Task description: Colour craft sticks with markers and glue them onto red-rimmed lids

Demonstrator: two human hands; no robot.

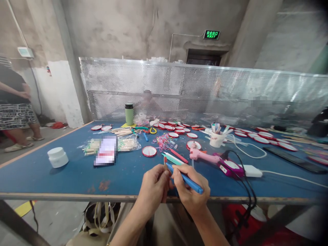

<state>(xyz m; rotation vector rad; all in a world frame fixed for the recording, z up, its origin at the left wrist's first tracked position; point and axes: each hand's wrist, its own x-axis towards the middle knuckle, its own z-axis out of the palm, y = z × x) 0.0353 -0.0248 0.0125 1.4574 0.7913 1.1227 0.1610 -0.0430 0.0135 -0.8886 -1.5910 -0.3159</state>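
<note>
My left hand [153, 182] is closed in a pinch on a small wooden stick [165, 164] with a reddish upper end. My right hand [192, 196] grips a blue marker pen [191, 182], its tip against or very near the stick. Both hands are above the table's front edge. Just beyond them lie a white-and-green pen [173, 158] and a red pen [179, 155]. A pink glue gun [205, 156] rests to the right of these. A round white disc with a red rim [149, 151] lies ahead of my left hand.
On the blue table [77, 181] are a white jar [57, 157], a phone [106, 150], bagged wooden sticks [128, 143], a green bottle [129, 114], a cup of pens [216, 138] and a dark tablet-like slab [292, 160]. Black cables [249, 184] hang over the edge. A person [15, 102] stands left.
</note>
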